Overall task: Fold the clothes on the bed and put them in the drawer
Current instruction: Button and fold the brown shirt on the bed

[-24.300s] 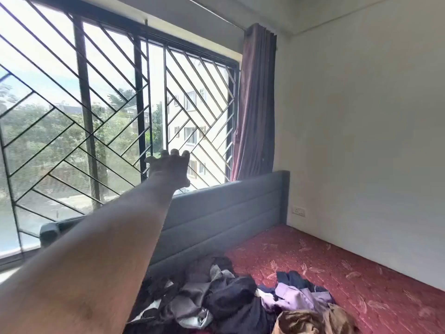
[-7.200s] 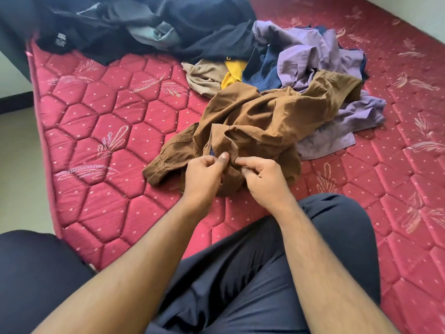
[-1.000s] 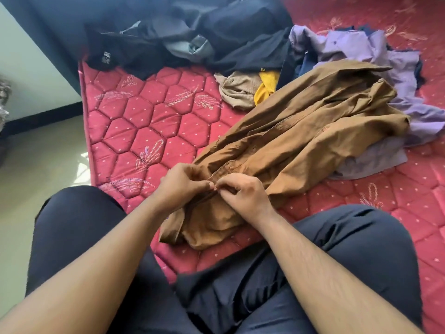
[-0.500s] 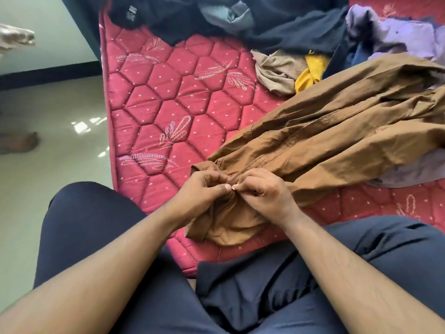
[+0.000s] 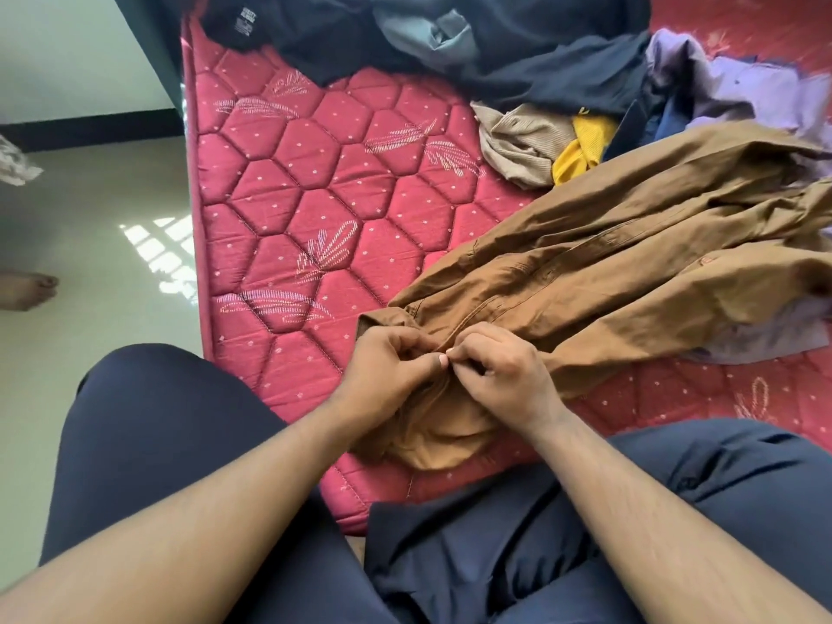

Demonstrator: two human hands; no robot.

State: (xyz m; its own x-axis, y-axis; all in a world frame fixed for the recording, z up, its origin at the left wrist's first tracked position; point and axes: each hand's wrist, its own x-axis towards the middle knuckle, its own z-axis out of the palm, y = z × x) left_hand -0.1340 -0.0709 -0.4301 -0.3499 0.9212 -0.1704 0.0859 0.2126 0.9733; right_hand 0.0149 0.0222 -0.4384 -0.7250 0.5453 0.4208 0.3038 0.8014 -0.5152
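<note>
A brown shirt (image 5: 630, 263) lies stretched across the red quilted mattress (image 5: 315, 209), its near end bunched at the bed's front edge. My left hand (image 5: 387, 371) and my right hand (image 5: 499, 376) meet at that near end, and each pinches the shirt's front edge between thumb and fingers. Behind the shirt is a heap of other clothes: a beige and yellow garment (image 5: 535, 141), a lilac garment (image 5: 756, 83) and dark garments (image 5: 450, 38). No drawer is in view.
My dark-trousered legs (image 5: 157, 466) sit at the bed's front corner. A pale tiled floor (image 5: 90, 263) lies to the left, with another person's bare foot (image 5: 27, 288) on it. A dark headboard (image 5: 148, 47) rises at the top left.
The view has shifted slightly left and closer. Both hands stay pinched on the shirt's front edge at the same spot; the shirt has barely moved.
</note>
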